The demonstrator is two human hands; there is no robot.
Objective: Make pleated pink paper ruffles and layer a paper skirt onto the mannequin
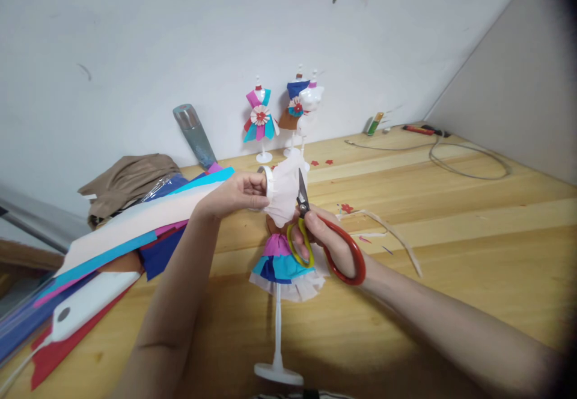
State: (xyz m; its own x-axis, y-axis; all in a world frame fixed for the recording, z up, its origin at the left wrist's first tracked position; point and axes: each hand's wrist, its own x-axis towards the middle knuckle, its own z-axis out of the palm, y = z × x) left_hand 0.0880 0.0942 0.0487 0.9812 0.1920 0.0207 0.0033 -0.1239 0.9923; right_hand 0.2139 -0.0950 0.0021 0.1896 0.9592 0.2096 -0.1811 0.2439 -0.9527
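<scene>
My left hand [246,193] is closed on a narrow white ring [267,184] that looks like a tape roll. A crumpled pale pink piece of crepe paper [285,185] spreads just right of it. My right hand [327,237] grips scissors [345,261] with red and yellow handles, dark blades pointing up against the paper's right edge. Below both hands stands a small dress form [278,327] on a white base, wearing a layered skirt [282,265] of magenta, turquoise, blue and pale pink paper. Its upper part is mostly hidden behind my hands and the paper.
Several dressed miniature forms [259,116] stand by the wall. Coloured paper sheets [148,225], a brown cloth [130,182], a bottle [195,134] and a white glue gun [90,303] lie left. Rightward are a grey cable [473,173], a pale strip [401,240] and red paper flowers [347,208].
</scene>
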